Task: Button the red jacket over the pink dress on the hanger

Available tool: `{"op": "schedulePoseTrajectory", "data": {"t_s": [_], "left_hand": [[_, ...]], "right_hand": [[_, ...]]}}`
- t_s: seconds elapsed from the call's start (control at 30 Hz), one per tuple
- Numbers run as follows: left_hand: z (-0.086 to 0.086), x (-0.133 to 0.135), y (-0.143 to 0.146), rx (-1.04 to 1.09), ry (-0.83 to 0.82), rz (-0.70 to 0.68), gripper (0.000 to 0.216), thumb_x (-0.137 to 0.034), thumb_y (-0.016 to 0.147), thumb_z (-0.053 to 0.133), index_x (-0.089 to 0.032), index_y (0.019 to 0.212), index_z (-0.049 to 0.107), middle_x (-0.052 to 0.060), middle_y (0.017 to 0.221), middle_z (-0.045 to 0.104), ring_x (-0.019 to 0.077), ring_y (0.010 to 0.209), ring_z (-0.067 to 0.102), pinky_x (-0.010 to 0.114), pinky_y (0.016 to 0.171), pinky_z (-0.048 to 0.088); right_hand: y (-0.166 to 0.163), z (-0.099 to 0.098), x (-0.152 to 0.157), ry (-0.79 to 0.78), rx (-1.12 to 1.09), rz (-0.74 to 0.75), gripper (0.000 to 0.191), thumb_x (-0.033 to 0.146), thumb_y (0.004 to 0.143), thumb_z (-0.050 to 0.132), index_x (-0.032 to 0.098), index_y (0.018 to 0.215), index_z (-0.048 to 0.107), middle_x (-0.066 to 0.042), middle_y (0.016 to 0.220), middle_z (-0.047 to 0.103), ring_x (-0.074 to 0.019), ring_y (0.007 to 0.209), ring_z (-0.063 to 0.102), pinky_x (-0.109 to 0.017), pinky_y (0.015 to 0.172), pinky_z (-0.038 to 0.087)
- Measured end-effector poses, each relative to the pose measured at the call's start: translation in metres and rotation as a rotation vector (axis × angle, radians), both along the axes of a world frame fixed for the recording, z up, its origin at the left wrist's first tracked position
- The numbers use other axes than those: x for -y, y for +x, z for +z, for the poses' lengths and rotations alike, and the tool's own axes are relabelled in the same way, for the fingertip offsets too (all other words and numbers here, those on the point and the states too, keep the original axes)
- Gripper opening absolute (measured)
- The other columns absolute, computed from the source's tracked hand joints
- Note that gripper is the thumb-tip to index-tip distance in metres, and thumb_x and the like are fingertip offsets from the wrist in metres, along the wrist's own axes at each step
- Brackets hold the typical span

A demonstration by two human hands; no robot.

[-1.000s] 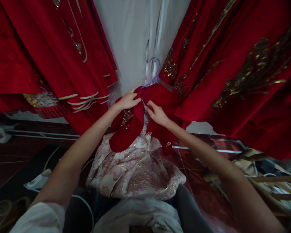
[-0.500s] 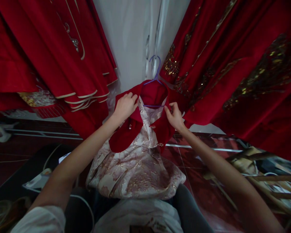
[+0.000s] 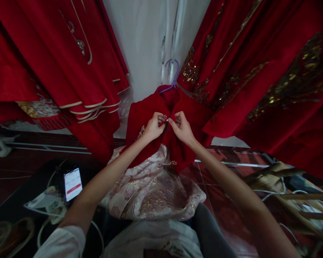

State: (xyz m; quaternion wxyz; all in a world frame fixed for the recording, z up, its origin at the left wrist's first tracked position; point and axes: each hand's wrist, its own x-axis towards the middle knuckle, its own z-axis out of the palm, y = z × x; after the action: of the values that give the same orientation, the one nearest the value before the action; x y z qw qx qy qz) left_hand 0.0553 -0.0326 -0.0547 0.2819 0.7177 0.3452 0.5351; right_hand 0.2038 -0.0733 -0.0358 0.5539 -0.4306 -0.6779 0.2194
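A small red velvet jacket (image 3: 140, 120) hangs on a purple wire hanger (image 3: 172, 73) in front of me, over a pale pink brocade dress (image 3: 153, 190) that spreads down onto my lap. My left hand (image 3: 154, 126) and my right hand (image 3: 181, 128) meet at the jacket's front opening. Each pinches one front edge, fingers closed, and the two edges are drawn together at chest height.
Long red robes with gold embroidery hang on the left (image 3: 43, 64) and right (image 3: 271, 79), with a white wall (image 3: 145, 46) between them. A lit phone (image 3: 72, 183) and a white power strip (image 3: 44, 202) with cables lie low on the left. Wooden sticks (image 3: 298, 197) lie at the right.
My hands held the jacket's front panels spread apart half a second ago. They have now come together at the middle, closing the jacket over the pink dress. The phone has come into view.
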Motion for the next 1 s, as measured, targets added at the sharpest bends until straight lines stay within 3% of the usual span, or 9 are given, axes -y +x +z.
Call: {"op": "schedulePoseTrajectory", "data": {"t_s": [0.07,0.17,0.43,0.63,0.87,1.0], "left_hand": [[-0.009,0.004,0.001,0.175,-0.027,0.013,0.033,-0.006,0.073,0.061,-0.02,0.098,0.046,0.002,0.089,0.063,0.0122,0.084,0.064,0.027,0.08,0.05],[-0.016,0.01,-0.001,0.252,-0.051,0.041,0.024,-0.008,0.074,0.062,-0.018,0.093,0.05,0.002,0.088,0.064,0.0123,0.085,0.064,0.028,0.083,0.05],[-0.013,0.009,-0.01,0.102,-0.011,-0.058,0.02,-0.008,0.075,0.058,-0.018,0.091,0.053,0.003,0.091,0.063,0.0121,0.083,0.063,0.026,0.077,0.051],[0.006,0.012,-0.019,-0.203,0.065,-0.163,0.026,-0.006,0.075,0.054,-0.021,0.096,0.05,0.001,0.089,0.062,0.0114,0.082,0.061,0.023,0.074,0.049],[0.017,0.016,-0.019,-0.318,0.145,-0.04,0.008,-0.026,0.084,0.055,-0.019,0.088,0.057,0.0,0.077,0.061,0.0106,0.067,0.057,0.022,0.063,0.045],[0.016,0.013,-0.016,-0.345,0.186,-0.036,0.007,-0.024,0.082,0.056,-0.018,0.084,0.059,0.001,0.076,0.063,0.0111,0.065,0.057,0.022,0.062,0.045]], "right_hand": [[-0.002,-0.005,-0.002,-0.017,-0.129,0.056,0.03,0.038,0.079,0.063,0.023,0.093,0.041,0.001,0.086,0.053,-0.011,0.073,0.057,-0.024,0.066,0.048],[-0.001,-0.012,-0.005,-0.068,-0.204,0.149,0.034,0.034,0.074,0.067,0.023,0.099,0.047,-0.002,0.093,0.058,-0.0128,0.081,0.06,-0.028,0.076,0.051],[0.001,-0.017,-0.008,-0.025,-0.197,0.116,0.026,0.04,0.082,0.063,0.023,0.098,0.053,-0.004,0.097,0.062,-0.0144,0.088,0.062,-0.031,0.084,0.053],[0.003,-0.012,-0.01,0.018,-0.115,0.097,0.023,0.039,0.083,0.063,0.021,0.096,0.056,-0.004,0.094,0.066,-0.0142,0.081,0.066,-0.028,0.073,0.055],[0.001,-0.007,-0.003,0.045,-0.023,-0.03,0.028,0.041,0.085,0.06,0.019,0.101,0.067,-0.006,0.103,0.07,-0.0169,0.09,0.068,-0.03,0.079,0.058],[0.006,-0.006,-0.001,0.033,-0.011,-0.005,0.032,0.038,0.083,0.064,0.02,0.109,0.069,-0.007,0.109,0.068,-0.018,0.094,0.067,-0.033,0.084,0.059]]}}
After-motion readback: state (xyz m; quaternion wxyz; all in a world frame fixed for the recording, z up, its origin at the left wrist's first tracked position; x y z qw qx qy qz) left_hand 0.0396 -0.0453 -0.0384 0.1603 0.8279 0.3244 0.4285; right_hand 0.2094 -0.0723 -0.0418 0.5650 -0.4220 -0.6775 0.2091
